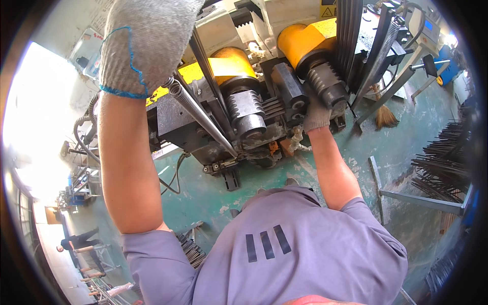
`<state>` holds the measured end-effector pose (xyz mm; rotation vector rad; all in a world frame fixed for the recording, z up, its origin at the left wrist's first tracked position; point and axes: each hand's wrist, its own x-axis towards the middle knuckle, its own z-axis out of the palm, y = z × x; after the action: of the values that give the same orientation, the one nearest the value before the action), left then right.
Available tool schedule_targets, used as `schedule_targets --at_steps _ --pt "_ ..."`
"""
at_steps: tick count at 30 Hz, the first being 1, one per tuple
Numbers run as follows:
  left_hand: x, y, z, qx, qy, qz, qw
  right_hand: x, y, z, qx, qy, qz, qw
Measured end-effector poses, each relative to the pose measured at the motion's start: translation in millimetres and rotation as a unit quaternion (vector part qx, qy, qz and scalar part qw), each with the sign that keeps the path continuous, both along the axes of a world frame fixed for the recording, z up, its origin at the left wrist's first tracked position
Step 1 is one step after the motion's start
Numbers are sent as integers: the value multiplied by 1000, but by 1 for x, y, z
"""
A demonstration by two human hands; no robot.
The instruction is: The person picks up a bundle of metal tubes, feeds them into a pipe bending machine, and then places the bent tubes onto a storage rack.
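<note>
A yellow triangular warning label [328, 11] sits at the machine's top edge. Green floor [213, 195] lies open below the rollers. Your left hand [145, 43], gloved, wraps its fingers around the ribbed steel bar [201, 116]. Your right hand [317, 114] presses against the threaded roller [328, 84]; its finger spread cannot be told.

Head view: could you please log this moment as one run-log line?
left hand: gloved, on threaded rod | right hand: gloved, at machine rollers | floor: green
</note>
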<state>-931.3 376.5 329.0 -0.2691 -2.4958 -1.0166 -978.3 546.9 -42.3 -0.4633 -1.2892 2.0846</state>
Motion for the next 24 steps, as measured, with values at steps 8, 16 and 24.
schedule_targets --at_steps 8,16,24 --pt "15 7 -5 63 9 -49 997 -2 3 3 -94 14 6 995" --pt "26 -7 8 22 -8 1 1000 -15 -12 -13 -78 10 33 996" --pt "21 -1 8 23 -18 -22 999 -17 7 -29 -40 15 6 999"
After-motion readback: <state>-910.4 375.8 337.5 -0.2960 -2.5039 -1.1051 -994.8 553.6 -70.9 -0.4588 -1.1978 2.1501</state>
